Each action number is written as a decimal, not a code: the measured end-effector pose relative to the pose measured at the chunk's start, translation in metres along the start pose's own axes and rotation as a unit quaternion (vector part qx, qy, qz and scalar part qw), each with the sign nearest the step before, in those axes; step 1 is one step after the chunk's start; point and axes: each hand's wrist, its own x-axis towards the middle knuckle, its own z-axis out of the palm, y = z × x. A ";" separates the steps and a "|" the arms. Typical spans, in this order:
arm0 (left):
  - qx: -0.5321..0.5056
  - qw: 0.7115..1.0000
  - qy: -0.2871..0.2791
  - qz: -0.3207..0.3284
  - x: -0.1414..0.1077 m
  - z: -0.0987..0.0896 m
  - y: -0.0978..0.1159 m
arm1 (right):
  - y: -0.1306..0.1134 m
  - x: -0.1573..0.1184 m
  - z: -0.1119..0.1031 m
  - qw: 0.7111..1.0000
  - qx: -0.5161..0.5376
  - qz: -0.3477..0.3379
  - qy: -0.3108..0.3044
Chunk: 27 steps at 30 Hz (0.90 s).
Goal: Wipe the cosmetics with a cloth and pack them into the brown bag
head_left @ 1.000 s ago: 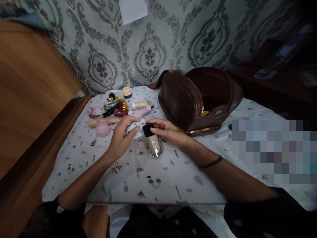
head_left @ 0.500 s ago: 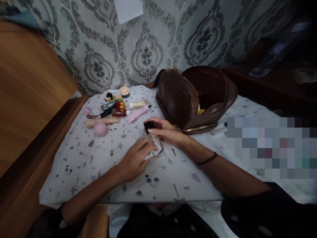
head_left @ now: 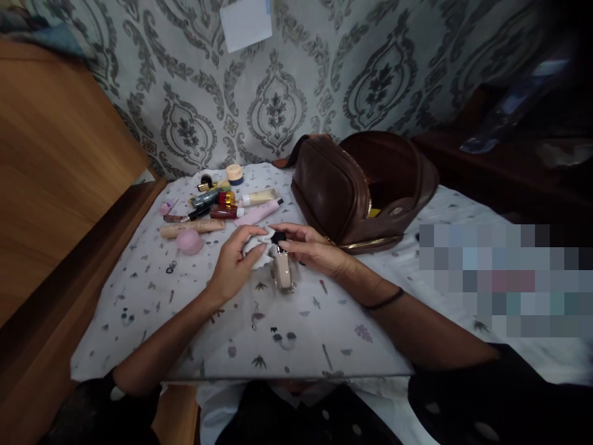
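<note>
A glass bottle of beige liquid (head_left: 282, 271) with a black cap hangs upright or slightly tilted over the patterned cloth. My right hand (head_left: 315, 248) grips it by the cap, fingers closed around it. A crumpled white tissue (head_left: 257, 250) is pinched in my left hand (head_left: 235, 259), beside the cap and the bottle's shoulder. Just behind my hands lies a pink tube (head_left: 257, 212). To the left are a pink sponge (head_left: 189, 241) and a beige tube (head_left: 185, 228).
An open brown bag (head_left: 331, 188) stands at the back right. Several cosmetics, among them a dark red bottle (head_left: 225, 212) and a jar (head_left: 234, 175), lie at the back left. Wooden furniture (head_left: 60, 142) borders the left side.
My left hand has moved up and away from the bottle's lower part to beside its cap, with the tissue. The bottle now shows more fully and hangs more upright.
</note>
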 end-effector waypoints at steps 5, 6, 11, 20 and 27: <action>0.022 0.995 -0.081 0.048 -0.018 0.008 -0.006 | 0.002 0.001 -0.005 1.000 0.006 -0.026 0.001; 0.025 0.992 -0.105 0.067 -0.023 0.008 -0.007 | 0.002 0.001 -0.006 0.999 0.014 -0.032 0.004; 0.074 0.968 -0.204 0.125 -0.044 0.004 -0.008 | 0.003 0.004 -0.009 0.999 0.036 -0.035 0.011; 0.081 0.975 -0.138 0.156 -0.047 -0.008 -0.004 | 0.008 0.004 -0.006 0.994 -0.072 0.032 -0.074; 0.165 0.963 0.021 0.214 -0.018 -0.032 0.020 | 0.003 -0.002 0.010 0.981 -0.127 0.002 -0.145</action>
